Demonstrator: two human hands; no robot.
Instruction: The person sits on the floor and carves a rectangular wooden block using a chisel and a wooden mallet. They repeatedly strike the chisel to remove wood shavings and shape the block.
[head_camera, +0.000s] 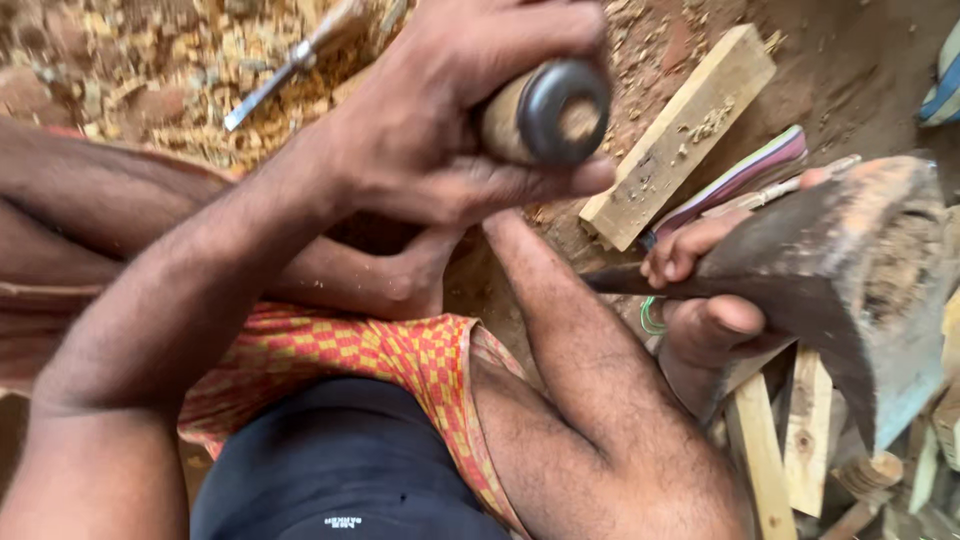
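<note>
fingers of left hand (440, 130) wrap chisel handle (545, 112); right hand (705, 300) grips raised hatchet head (850, 270).

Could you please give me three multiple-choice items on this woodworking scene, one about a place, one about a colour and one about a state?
1. Where does the pale wooden block lie?
A. on the dirt ground beyond the hands
B. on the person's lap
C. in the left hand

2. What colours are the checked cloth on the lap?
A. blue and white
B. orange-red and yellow
C. green and black

3. How is the left hand?
A. open and flat
B. closed around a wooden handle with a dark ring at its end
C. resting empty on the knee

Answers: 1 A, it lies among wood chips; 2 B, the checks show plainly; 3 B, the fingers wrap the handle.
</note>
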